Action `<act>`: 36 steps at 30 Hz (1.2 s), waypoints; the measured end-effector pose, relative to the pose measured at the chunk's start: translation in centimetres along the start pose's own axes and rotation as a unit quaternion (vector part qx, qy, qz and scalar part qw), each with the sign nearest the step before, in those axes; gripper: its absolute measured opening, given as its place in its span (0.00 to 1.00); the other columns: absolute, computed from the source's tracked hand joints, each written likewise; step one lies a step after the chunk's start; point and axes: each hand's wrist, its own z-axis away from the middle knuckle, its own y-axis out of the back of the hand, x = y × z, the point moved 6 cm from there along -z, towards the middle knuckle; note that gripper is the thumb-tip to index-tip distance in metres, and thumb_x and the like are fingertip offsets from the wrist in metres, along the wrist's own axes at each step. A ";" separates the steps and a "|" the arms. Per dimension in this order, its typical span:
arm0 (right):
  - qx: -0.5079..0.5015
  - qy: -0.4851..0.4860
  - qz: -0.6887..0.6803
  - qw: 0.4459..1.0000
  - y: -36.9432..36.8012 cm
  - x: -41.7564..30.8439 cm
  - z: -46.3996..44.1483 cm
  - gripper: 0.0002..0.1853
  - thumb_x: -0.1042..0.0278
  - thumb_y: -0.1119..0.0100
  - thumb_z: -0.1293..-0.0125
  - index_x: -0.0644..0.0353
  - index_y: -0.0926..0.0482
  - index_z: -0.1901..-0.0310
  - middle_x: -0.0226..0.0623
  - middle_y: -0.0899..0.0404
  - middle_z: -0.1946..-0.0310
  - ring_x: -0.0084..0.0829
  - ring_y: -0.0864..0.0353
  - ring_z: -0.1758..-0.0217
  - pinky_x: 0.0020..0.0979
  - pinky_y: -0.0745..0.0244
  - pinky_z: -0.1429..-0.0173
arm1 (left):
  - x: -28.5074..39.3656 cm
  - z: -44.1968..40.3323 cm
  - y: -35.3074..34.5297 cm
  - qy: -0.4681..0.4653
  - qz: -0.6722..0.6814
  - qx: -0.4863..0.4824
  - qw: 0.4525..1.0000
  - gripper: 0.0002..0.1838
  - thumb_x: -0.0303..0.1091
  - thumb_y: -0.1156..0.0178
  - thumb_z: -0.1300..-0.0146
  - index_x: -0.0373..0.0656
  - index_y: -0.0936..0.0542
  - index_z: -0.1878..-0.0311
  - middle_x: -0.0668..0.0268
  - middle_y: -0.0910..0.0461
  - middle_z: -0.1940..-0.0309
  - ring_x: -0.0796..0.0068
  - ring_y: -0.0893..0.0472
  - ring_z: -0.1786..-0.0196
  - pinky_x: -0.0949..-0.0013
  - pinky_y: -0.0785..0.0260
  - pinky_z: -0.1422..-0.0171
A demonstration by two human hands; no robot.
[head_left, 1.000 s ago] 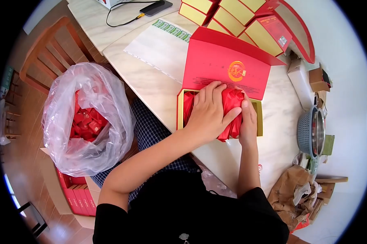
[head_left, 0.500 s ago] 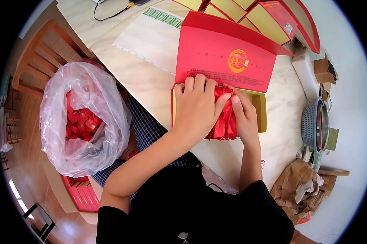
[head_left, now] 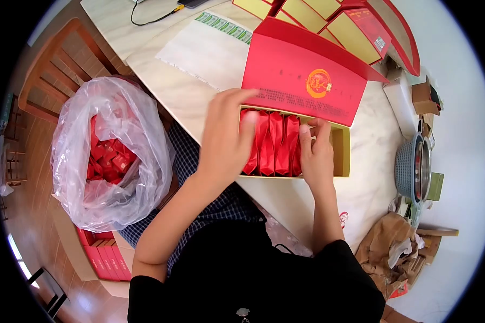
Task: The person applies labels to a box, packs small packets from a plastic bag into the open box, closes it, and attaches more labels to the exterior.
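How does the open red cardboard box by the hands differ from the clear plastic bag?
The open red cardboard box is stiff and straight-edged; the clear plastic bag is soft and crumpled. The box holds shiny red packets in a row; the bag's red packets lie jumbled. The box rests on the pale marbled table; the bag sits beside that table. Both hold red packets.

Behind bag side, wooden chair (head_left: 42, 62) on brown floor (head_left: 35, 215). At far right, grey perforated basket (head_left: 406, 168) with metal bowl (head_left: 426, 169), near crumpled brown paper (head_left: 385, 242). Farther off, black cable (head_left: 145, 24).
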 end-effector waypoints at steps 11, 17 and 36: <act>-0.144 0.008 0.102 0.984 -1.5 -3.5 1.6 0.25 0.49 0.57 0.25 0.67 0.30 0.43 0.63 0.23 0.52 0.61 0.25 0.45 0.46 0.32 0.42 | -0.4 9.5 -3.3 0.081 0.169 -0.099 0.977 0.50 0.49 0.47 0.30 0.23 0.66 0.28 0.30 0.66 0.26 0.37 0.62 0.22 0.53 0.65 0.20; -0.186 0.023 0.019 0.982 -2.9 -0.1 0.2 0.29 0.50 0.56 0.24 0.66 0.37 0.33 0.53 0.26 0.41 0.44 0.28 0.36 0.36 0.39 0.31 | -0.7 10.3 -3.6 0.106 0.147 -0.116 0.977 0.54 0.60 0.50 0.32 0.22 0.65 0.28 0.32 0.67 0.26 0.41 0.64 0.22 0.55 0.65 0.20; -0.475 0.238 -0.097 0.842 -42.2 -15.9 10.2 0.20 0.69 0.49 0.29 0.65 0.32 0.38 0.50 0.22 0.50 0.39 0.21 0.47 0.36 0.27 0.42 | -16.2 24.6 18.4 0.289 0.217 0.402 0.842 0.13 0.26 0.49 0.30 0.37 0.27 0.44 0.63 0.23 0.50 0.74 0.25 0.46 0.70 0.34 0.38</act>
